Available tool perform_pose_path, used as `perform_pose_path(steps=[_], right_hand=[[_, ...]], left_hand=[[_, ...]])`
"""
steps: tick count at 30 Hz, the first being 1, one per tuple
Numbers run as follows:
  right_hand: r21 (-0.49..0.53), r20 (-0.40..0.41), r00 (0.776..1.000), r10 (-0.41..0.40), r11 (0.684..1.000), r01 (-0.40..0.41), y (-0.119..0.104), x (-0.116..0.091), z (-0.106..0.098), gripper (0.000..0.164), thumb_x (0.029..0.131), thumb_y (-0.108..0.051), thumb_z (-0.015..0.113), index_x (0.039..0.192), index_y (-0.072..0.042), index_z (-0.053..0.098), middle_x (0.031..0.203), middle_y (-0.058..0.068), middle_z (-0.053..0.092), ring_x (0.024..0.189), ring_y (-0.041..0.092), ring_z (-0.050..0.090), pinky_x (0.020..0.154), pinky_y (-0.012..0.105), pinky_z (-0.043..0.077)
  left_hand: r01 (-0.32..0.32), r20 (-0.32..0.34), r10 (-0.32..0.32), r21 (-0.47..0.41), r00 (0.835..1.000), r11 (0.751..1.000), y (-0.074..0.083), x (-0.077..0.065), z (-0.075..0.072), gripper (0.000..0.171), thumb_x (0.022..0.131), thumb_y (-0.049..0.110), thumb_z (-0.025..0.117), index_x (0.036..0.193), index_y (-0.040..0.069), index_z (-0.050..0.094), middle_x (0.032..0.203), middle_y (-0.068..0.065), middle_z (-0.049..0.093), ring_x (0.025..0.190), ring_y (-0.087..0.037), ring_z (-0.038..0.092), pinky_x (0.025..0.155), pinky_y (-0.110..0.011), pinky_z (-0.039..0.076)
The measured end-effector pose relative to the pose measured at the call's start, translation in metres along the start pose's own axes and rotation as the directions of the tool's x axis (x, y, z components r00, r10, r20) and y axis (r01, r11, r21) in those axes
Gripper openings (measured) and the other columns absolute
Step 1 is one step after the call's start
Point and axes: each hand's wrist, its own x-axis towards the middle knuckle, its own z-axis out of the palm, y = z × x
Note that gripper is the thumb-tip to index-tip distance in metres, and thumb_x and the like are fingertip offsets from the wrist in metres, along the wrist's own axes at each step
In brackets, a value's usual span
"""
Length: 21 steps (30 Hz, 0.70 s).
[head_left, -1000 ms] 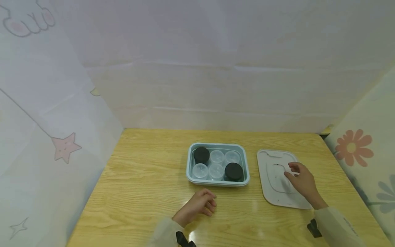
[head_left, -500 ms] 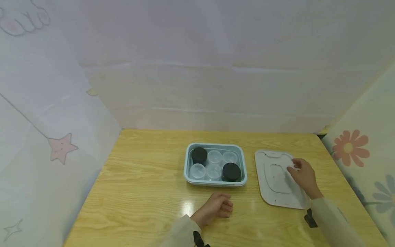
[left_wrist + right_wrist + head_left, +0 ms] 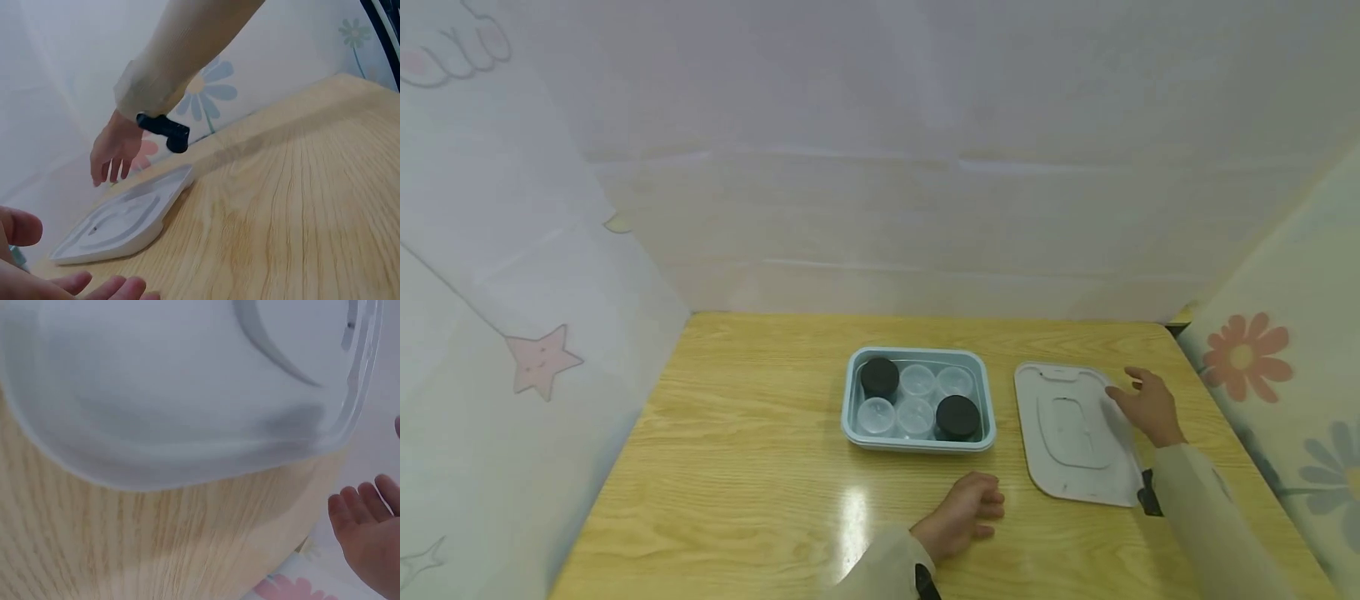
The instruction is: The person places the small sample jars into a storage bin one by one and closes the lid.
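My right hand (image 3: pixel 1150 408) hovers by the right edge of a white plastic lid (image 3: pixel 1078 446), fingers loosely bent and holding nothing. In the right wrist view, that hand (image 3: pixel 372 540) stands off from the rim of the lid (image 3: pixel 162 394). My left hand (image 3: pixel 962 512) is over the table between the light blue box (image 3: pixel 919 446) and the lid, with relaxed fingers and nothing in it. Inside the box are two black-capped jars (image 3: pixel 957 417) and several clear round containers (image 3: pixel 916 418). The left wrist view shows the lid (image 3: pixel 125 219) lying flat, with grooves on its upper face.
The wood-grain table (image 3: pixel 737 442) runs back to a pale wall covering (image 3: pixel 925 208). Printed sheets stand along both sides, with a pink star (image 3: pixel 542 361) at left and a red flower (image 3: pixel 1247 357) at right. Dark straps sit at both wrists.
My left hand has moved right, toward the lid. My right hand has drawn from over the lid to its far right edge. The box and lid shift slightly left in view.
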Motion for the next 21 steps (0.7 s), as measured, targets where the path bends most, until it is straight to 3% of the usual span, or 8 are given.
perform_pose_path(steps=[7, 15, 21], right_hand=[[0.041, 0.155, 0.988, 0.011, 0.999, -0.018, 0.008, 0.01, -0.003, 0.078, 0.098, -0.037, 0.048, 0.143, 0.016, 0.013, 0.143, 0.043, 0.018, 0.125, 0.061, 0.026, 0.095, 0.066, 0.034], [0.068, 0.208, 0.977, 0.049, 0.996, -0.064, 0.016, 0.013, 0.002, 0.083, 0.097, -0.038, 0.05, 0.142, 0.018, 0.01, 0.142, 0.044, 0.019, 0.126, 0.058, 0.027, 0.1, 0.063, 0.033], [0.058, 0.193, 0.977, 0.089, 0.993, -0.102, 0.014, 0.014, 0.01, 0.081, 0.097, -0.039, 0.049, 0.142, 0.018, 0.014, 0.139, 0.044, 0.025, 0.125, 0.056, 0.031, 0.099, 0.062, 0.035]], left_hand=[[0.014, -0.074, -0.023, -0.119, 0.997, 0.993, -0.005, 0.014, 0.018, 0.035, 0.093, 0.019, 0.046, 0.121, -0.001, 0.045, 0.115, -0.02, 0.052, 0.112, -0.038, 0.053, 0.093, -0.058, 0.041], [0.015, -0.035, -0.021, -0.173, 0.999, 0.985, -0.009, 0.018, 0.027, 0.039, 0.093, 0.014, 0.044, 0.127, -0.006, 0.04, 0.114, -0.024, 0.05, 0.117, -0.048, 0.048, 0.093, -0.065, 0.04], [0.04, -0.007, -0.042, -0.218, 0.999, 0.975, -0.011, 0.024, 0.03, 0.041, 0.094, 0.016, 0.045, 0.126, -0.008, 0.038, 0.116, -0.028, 0.051, 0.118, -0.051, 0.047, 0.092, -0.065, 0.042]])
